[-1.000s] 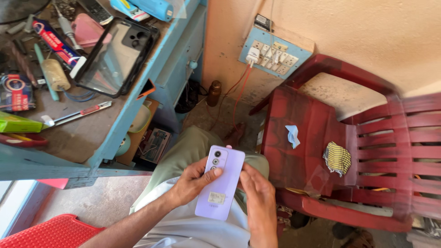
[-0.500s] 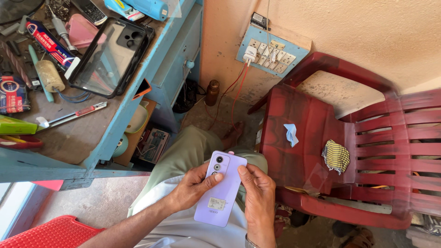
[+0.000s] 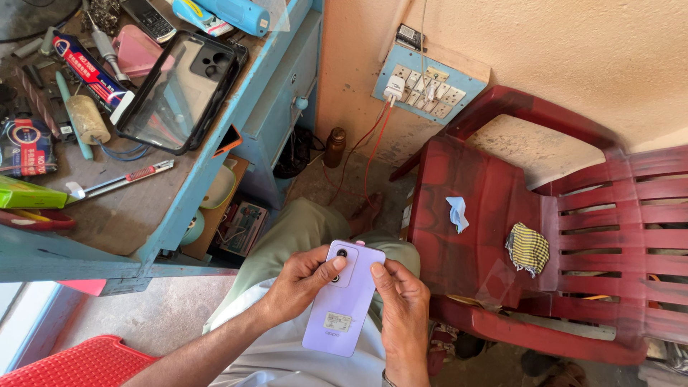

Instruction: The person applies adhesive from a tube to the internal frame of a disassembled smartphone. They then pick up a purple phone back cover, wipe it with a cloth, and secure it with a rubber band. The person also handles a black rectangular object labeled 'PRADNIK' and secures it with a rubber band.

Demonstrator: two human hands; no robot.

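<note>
A lilac smartphone [image 3: 342, 308] lies back side up over my lap, with its camera block at the top and a small white sticker near the bottom. My left hand [image 3: 299, 284] grips its left edge, the thumb resting on the camera block. My right hand [image 3: 403, 309] holds the right edge, thumb pressed against the upper right corner. Both hands hold the phone above my knee in light green trousers [image 3: 287, 236].
A blue workbench [image 3: 215, 165] at left carries a clear phone case [image 3: 179, 89], a craft knife [image 3: 118, 183], tubes and tools. A red plastic chair [image 3: 516, 215] at right holds a blue scrap [image 3: 457, 213] and a checked cloth [image 3: 528, 248]. A wall switchboard [image 3: 426, 89] has a charger plugged in.
The phone and both hands have sunk a little lower in view. My left thumb has moved onto the camera block, and my right thumb has come up to the top corner.
</note>
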